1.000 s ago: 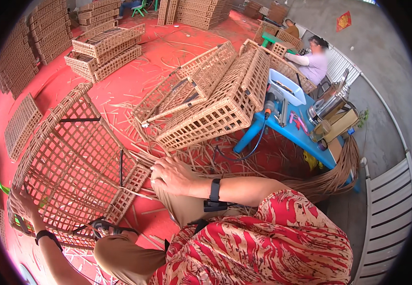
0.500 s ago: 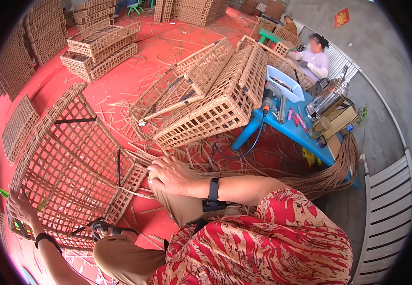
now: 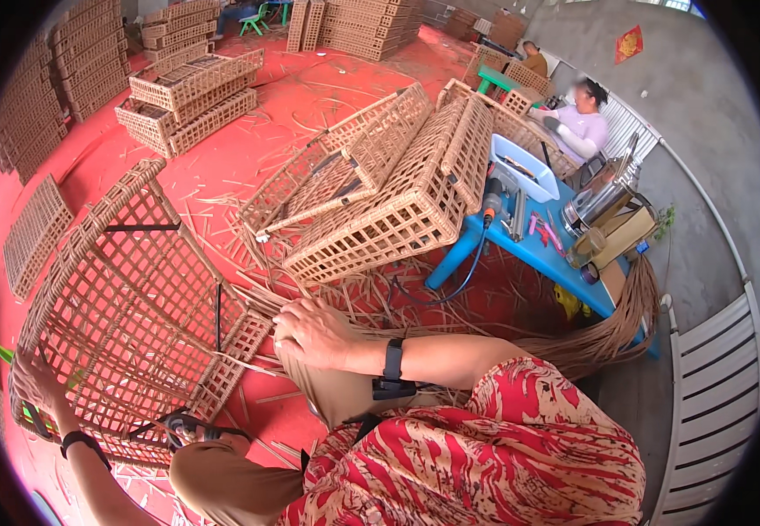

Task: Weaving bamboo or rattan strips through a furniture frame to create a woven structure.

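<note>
Weaving workshop here; power tool [image 3: 492, 197] on blue table [image 3: 538, 259]; brown strips [image 3: 621, 326] bundled beside it; woven crates [image 3: 367, 31] stacked far left of table.

On the nearer co-worker [image 3: 590, 120], a second pale sleeve [image 3: 578, 142] and dark glove [image 3: 552, 124] newly visible

Worn on the head, the fisheye camera looks downward and forward, near the patterned shirt [image 3: 485, 447] at five o'clock, its wide view reaching over the red floor [image 3: 327, 96] to distant basket stacks [image 3: 367, 31] at twelve.

Left hand [image 3: 38, 383] stretches outward, right hand [image 3: 317, 333] lies over the knee [image 3: 310, 375]
</note>
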### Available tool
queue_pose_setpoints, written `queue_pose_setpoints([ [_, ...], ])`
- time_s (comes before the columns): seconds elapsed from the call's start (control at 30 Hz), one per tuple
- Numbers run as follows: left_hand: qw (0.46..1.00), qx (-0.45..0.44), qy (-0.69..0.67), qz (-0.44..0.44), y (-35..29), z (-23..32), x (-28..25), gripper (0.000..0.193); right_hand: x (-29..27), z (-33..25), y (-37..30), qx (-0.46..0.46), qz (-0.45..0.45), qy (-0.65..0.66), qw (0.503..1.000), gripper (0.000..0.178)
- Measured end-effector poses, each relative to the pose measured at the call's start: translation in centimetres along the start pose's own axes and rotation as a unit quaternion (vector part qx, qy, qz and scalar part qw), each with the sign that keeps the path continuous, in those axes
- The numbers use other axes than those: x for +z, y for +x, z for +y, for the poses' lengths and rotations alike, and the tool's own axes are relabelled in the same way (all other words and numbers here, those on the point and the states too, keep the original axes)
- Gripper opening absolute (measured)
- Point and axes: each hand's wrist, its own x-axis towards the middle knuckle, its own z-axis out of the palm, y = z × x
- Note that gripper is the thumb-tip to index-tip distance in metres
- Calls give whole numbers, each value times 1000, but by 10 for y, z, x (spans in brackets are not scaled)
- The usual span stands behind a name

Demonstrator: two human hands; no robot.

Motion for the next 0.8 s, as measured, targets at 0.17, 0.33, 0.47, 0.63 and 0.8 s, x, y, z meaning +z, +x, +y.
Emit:
queue_pose_setpoints([
  [0.17, 1000, 4, 1, -1, -3, -1, 1, 45, -3, -3, -1, -1, 3, 18, 1000, 37],
  [0.33, 1000, -4, -16, -7, -3, -5, 5, 42, -3, -3, 0, -2, 0, 17, 1000, 36],
  [0.47, 999, -15, -5, -44, -1, -1, -2, 41, -5, -2, 0, -2, -13, 22, 1000, 35],
  [0.63, 999, -12, -15, -31, -1, 0, -3, 41, -3, 0, 0, -2, -9, 19, 1000, 33],
  [0.8, 999, -9, -19, -27, -1, -1, -1, 42, -3, 1, 0, -9, -6, 11, 1000, 31],
])
